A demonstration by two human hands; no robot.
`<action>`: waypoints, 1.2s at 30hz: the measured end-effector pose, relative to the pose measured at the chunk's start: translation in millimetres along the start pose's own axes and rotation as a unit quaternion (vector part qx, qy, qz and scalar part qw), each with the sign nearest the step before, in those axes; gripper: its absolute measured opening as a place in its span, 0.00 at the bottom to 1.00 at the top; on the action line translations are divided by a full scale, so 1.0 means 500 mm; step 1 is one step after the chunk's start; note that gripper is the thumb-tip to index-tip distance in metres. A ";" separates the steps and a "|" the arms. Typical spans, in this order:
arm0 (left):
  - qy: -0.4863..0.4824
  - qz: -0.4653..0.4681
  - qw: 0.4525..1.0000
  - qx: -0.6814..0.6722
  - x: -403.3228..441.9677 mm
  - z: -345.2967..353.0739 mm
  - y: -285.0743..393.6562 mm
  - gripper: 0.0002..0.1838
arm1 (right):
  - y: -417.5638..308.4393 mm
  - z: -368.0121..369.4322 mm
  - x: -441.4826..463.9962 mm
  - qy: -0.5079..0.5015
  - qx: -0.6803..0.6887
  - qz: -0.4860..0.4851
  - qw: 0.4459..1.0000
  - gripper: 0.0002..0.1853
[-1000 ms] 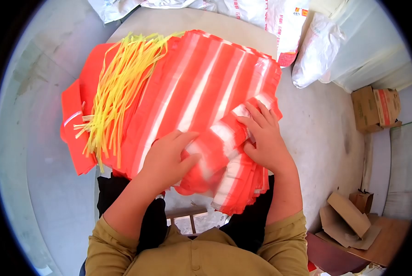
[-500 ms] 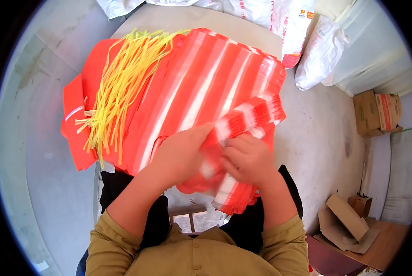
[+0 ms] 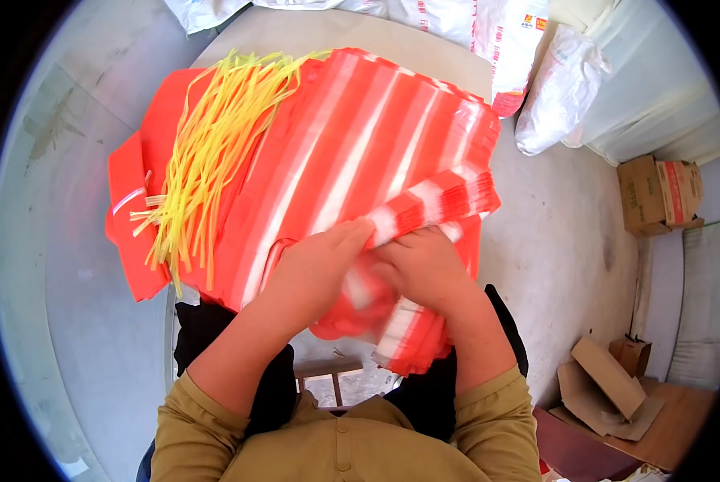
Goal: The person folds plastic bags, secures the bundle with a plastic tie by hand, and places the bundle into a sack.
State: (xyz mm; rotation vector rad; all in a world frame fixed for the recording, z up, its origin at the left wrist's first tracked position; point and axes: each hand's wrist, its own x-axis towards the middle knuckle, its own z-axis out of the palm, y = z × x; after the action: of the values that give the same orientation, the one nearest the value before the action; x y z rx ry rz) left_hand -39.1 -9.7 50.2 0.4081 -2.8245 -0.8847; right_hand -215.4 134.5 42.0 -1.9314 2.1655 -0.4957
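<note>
A thick stack of red-and-white striped plastic bags lies before me, its near edge folded into a pleated bundle. My left hand grips the near left part of that bundle, thumb and fingers closed on the plastic. Close beside it, my right hand is closed with its fingers curled into the bags under the fold. Its fingertips are partly hidden and slightly blurred. Striped bag ends hang below my right hand towards my lap. Yellow plastic strips lie loose across the left of the stack.
Beneath the stack is a pale table top. White printed sacks stand at the back, with another white sack at their right. A cardboard box and opened cardboard are off to the right.
My right hand has shifted left and slightly up, nearer to my left hand, its fingers turning inward under the fold. My left hand stays almost in place.
</note>
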 end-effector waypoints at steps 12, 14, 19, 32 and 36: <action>0.014 0.060 0.995 0.073 -0.009 0.025 -0.004 0.30 | 0.143 -0.039 0.007 0.140 -0.069 0.142 0.977 0.15; 0.017 0.071 0.994 0.081 -0.009 0.031 -0.002 0.30 | 0.161 -0.032 0.011 0.187 -0.071 0.196 0.960 0.22; 0.035 0.085 0.992 0.084 -0.012 0.040 -0.004 0.31 | 0.169 -0.046 0.009 0.382 0.159 0.232 0.880 0.28; -0.076 0.101 0.988 0.089 -0.024 0.019 0.000 0.50 | 0.053 -0.018 0.005 0.042 -0.080 0.029 0.995 0.36; -0.122 0.119 0.980 0.103 -0.040 0.011 -0.008 0.54 | 0.077 -0.008 0.010 0.051 -0.078 0.044 0.995 0.35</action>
State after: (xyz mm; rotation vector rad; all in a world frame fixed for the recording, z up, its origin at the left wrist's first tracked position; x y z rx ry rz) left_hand -20.4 -4.0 41.9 -0.0216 -3.1148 -0.6357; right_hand -253.1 133.6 31.7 -1.9144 2.4079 -0.4293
